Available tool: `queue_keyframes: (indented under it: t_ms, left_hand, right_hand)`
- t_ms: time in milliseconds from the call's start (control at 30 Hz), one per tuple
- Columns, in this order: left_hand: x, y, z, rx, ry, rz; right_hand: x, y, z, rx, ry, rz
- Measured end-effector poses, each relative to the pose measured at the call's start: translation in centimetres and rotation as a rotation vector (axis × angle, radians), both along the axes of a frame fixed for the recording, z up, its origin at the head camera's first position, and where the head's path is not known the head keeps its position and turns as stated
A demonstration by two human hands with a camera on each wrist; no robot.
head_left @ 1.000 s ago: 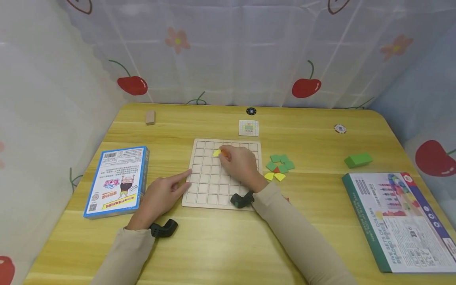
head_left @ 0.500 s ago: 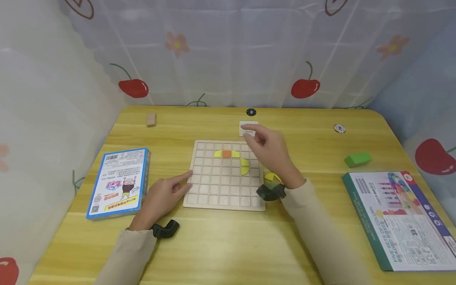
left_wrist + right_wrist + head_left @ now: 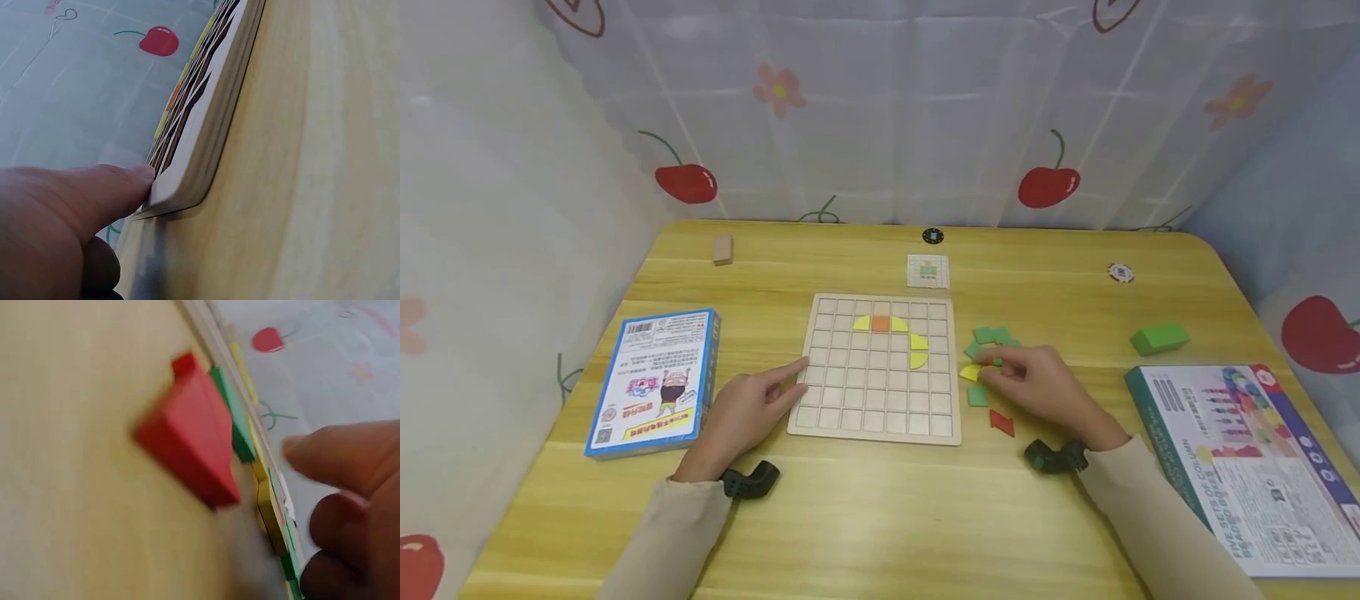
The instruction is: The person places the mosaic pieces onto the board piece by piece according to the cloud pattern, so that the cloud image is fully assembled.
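A wooden grid board (image 3: 811,367) lies at the table's middle, carrying an orange square (image 3: 881,323) flanked by yellow quarter pieces (image 3: 861,322), with two more yellow pieces (image 3: 918,350) to the right. My left hand (image 3: 775,387) rests beside the board, its index finger (image 3: 106,187) pressing the board's left edge (image 3: 200,144). My right hand (image 3: 1000,367) hovers over loose pieces right of the board, fingers curled at a yellow piece (image 3: 970,372). Green pieces (image 3: 992,337), a green square (image 3: 977,397) and a red piece (image 3: 1002,422) lie around it. The red piece (image 3: 194,437) is blurred in the right wrist view.
A blue box (image 3: 651,382) lies left of the board; a large printed box (image 3: 1240,450) lies at the right. A pattern card (image 3: 928,270), black chip (image 3: 932,236), white chip (image 3: 1120,272), wooden block (image 3: 722,248) and green block (image 3: 1159,337) are scattered farther back. Curtains enclose the table.
My right hand left the board's upper rows, swung past the pattern card, and came down on the loose pieces to the right. The left hand stayed put.
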State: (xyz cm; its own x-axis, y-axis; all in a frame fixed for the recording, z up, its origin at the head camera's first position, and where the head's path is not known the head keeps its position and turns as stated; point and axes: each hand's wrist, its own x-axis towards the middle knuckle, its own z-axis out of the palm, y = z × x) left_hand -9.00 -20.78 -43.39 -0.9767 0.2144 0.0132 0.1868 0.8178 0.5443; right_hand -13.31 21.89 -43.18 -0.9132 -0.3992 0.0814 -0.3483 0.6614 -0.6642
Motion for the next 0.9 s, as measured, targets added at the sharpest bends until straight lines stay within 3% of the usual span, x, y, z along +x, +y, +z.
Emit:
queue_keyframes:
  t_ms: [233, 900]
  left_hand:
    - [0.13, -0.06, -0.16, -0.001, 0.007, 0.0]
    - [0.03, 0.12, -0.05, -0.01, 0.015, 0.0]
  right_hand:
    - [0.24, 0.36, -1.3, -0.021, 0.014, -0.002]
    - [0.42, -0.18, -1.23, 0.078, 0.051, 0.019]
